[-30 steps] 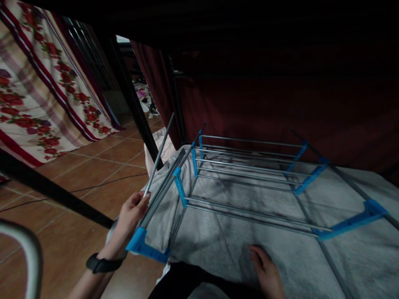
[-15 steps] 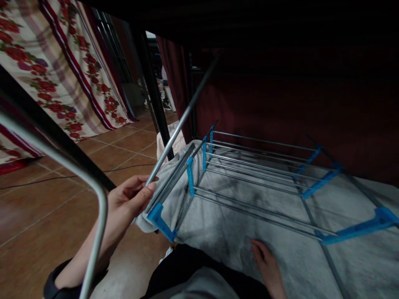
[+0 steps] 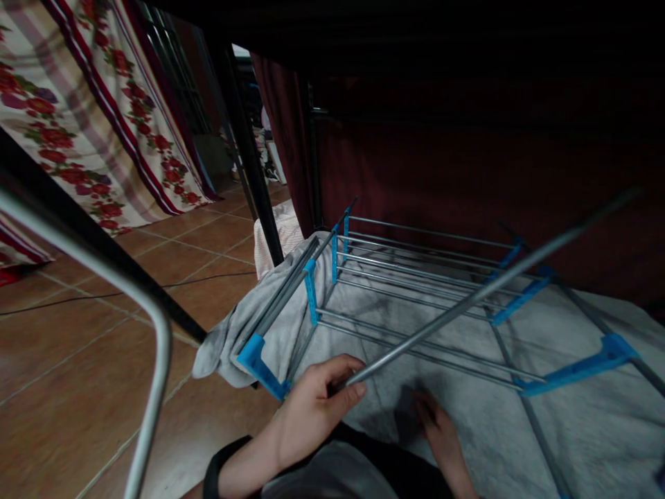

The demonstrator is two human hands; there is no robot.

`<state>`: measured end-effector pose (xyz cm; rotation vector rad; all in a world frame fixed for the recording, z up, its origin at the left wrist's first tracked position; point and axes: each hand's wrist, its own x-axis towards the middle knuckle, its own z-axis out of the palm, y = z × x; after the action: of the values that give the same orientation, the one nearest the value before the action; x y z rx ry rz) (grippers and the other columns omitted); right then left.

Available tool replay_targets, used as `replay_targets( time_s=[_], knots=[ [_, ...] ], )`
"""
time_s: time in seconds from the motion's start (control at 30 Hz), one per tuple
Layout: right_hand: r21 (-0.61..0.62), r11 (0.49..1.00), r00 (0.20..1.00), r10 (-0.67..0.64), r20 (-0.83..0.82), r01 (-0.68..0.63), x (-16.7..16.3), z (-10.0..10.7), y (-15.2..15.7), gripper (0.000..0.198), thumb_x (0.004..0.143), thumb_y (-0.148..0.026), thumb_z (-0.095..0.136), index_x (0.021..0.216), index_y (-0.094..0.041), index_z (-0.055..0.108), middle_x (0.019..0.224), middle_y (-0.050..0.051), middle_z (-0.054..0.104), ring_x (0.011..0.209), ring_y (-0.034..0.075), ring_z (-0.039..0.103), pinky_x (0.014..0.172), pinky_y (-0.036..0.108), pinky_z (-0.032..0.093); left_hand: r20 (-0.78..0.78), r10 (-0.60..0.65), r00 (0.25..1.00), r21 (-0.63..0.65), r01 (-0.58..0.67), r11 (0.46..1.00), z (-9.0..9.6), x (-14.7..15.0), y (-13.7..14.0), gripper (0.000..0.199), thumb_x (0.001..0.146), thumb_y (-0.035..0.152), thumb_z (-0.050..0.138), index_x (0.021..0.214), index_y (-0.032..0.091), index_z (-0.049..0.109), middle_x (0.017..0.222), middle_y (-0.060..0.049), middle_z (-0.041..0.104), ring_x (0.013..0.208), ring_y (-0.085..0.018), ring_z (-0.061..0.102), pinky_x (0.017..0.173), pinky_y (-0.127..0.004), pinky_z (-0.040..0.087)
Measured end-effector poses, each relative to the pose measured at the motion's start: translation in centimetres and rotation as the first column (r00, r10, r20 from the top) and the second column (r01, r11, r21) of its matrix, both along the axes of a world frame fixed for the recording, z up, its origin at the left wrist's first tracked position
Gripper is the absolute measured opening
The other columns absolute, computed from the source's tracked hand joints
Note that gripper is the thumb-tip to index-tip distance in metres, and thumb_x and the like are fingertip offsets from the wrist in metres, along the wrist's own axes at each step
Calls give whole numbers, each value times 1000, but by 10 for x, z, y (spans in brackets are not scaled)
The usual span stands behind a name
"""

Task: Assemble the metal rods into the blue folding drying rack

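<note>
Head view: the left hand [image 3: 312, 405] is closed around the near end of a loose metal rod [image 3: 483, 291], which slants up and away to its right, above the rack frame [image 3: 415, 291]. The right hand [image 3: 441, 433] lies flat and open on the grey blanket [image 3: 467, 402], holding nothing, just right of the left hand. The frame, lying ahead of both hands, already carries several parallel rods seated in blue connectors [image 3: 310, 291]; a bundle of spare rods [image 3: 280, 294] rests beyond the left hand, so assembly appears partly complete, the held rod not yet fitted.
</note>
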<state>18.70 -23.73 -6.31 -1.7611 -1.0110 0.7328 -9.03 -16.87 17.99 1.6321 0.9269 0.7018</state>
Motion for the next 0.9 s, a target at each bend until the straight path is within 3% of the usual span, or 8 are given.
replay_targets(
  time_s=[0.13, 0.27, 0.4, 0.63, 0.77, 0.9],
  knots=[
    [15, 994, 958, -102, -269, 110, 7, 8, 0, 58, 74, -73, 71, 99, -22, 80, 86, 10, 80, 69, 27, 72, 54, 37, 58, -88, -97, 991, 60, 102, 993, -47, 29, 11, 30, 96, 46, 63, 100, 19, 73, 81, -3, 67, 75, -17, 59, 68, -28, 44],
    [66, 971, 879, -180, -441, 232, 10, 32, -3, 57, 68, -71, 82, 97, -22, 81, 84, 9, 78, 73, 26, 71, 60, 37, 59, -257, -127, 958, 163, 173, 971, -79, 33, 22, 28, 99, 42, 57, 107, 22, 75, 91, -5, 76, 81, -21, 70, 73, -29, 51],
    [107, 933, 752, -206, -626, 344, 13, 55, -2, 46, 69, -57, 89, 100, -23, 80, 91, 6, 79, 82, 24, 72, 70, 35, 61, -386, -100, 917, 325, 237, 915, -99, 26, 40, 31, 101, 39, 50, 119, 29, 74, 111, -3, 81, 98, -24, 79, 86, -31, 60],
    [154, 862, 553, -164, -817, 483, 24, 72, -3, 39, 70, -39, 93, 102, -24, 76, 99, 5, 80, 90, 23, 76, 83, 38, 63, -513, -98, 853, 428, 353, 832, -133, 14, 60, 36, 102, 39, 47, 119, 32, 77, 114, -2, 83, 100, -24, 81, 88, -34, 66],
    [169, 858, 497, -112, -860, 485, 31, 80, -4, 35, 71, -36, 92, 99, -23, 76, 97, 4, 81, 91, 23, 76, 88, 38, 63, -539, -94, 837, 453, 382, 805, -148, 6, 68, 35, 101, 41, 50, 117, 33, 80, 114, -1, 83, 101, -24, 81, 87, -31, 67],
    [193, 846, 494, -93, -864, 497, 35, 88, -4, 33, 75, -36, 90, 102, -24, 77, 101, 3, 81, 95, 22, 76, 92, 38, 61, -543, -106, 833, 479, 411, 776, -153, 4, 74, 35, 101, 42, 51, 118, 33, 80, 115, -2, 83, 101, -23, 81, 88, -28, 65]
  ],
)
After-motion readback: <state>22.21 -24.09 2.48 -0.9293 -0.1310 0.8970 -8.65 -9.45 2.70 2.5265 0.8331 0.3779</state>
